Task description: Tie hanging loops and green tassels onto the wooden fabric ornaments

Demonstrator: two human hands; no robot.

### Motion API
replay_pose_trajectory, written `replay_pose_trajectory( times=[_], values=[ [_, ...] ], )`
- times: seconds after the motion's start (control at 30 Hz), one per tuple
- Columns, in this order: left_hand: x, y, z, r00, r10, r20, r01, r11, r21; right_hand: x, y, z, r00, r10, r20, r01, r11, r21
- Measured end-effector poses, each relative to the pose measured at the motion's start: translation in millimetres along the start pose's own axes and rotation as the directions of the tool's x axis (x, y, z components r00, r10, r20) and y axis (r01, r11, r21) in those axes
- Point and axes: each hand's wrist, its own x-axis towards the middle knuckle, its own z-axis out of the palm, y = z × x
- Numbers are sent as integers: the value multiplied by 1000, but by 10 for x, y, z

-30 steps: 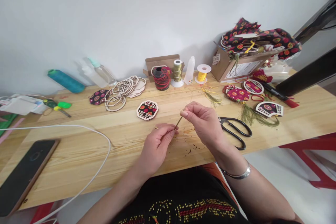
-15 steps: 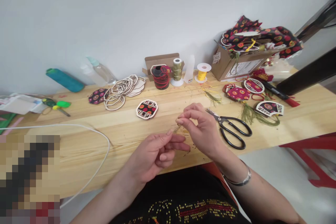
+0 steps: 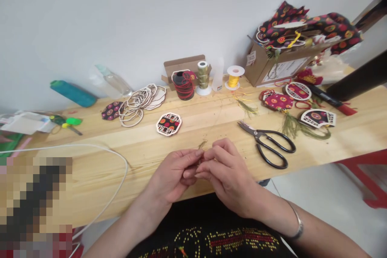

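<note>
Close together above the table's front edge, both my hands pinch a thin olive-green thread. Its loose ends poke up above the fingertips. My left hand is closed, thumb pressed against the fingers around the thread. My right hand is closed too, its fingertips meeting those of the left; the part of the thread between them is mostly hidden. Black-handled scissors lie to the right of my right hand, blades slightly apart. Beyond my hands rests an octagonal wood-framed ornament with patterned fabric.
At the back stand a spool of red cord, an olive thread spool and a yellow spool. Wooden frames are piled left of them. A cardboard box and tasselled ornaments occupy the right. A white cable loops at left.
My right hand has come down and in toward the left, so the fingertips now meet. My left fingers, spread before, have curled in. The camera view has shifted slightly.
</note>
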Motion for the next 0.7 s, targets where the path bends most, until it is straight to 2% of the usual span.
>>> replay_pose_trajectory(
  times=[0.13,0.37,0.57,0.7],
  values=[
    [29,6,-33,1000,5,-4,-5,1000,10,-32,-12,-1,1000,1,30,-1,1000,-6],
    [72,51,-59,988,54,-142,-57,998,-19,-61,-27,10,996,-21,84,19,999,27],
    [78,71,-65,980,45,-194,-53,998,-36,-66,-36,5,979,-64,192,52,996,66],
    [83,86,-75,976,65,-206,-72,997,-31,-51,-47,-2,950,-101,297,77,993,91]
  ],
)
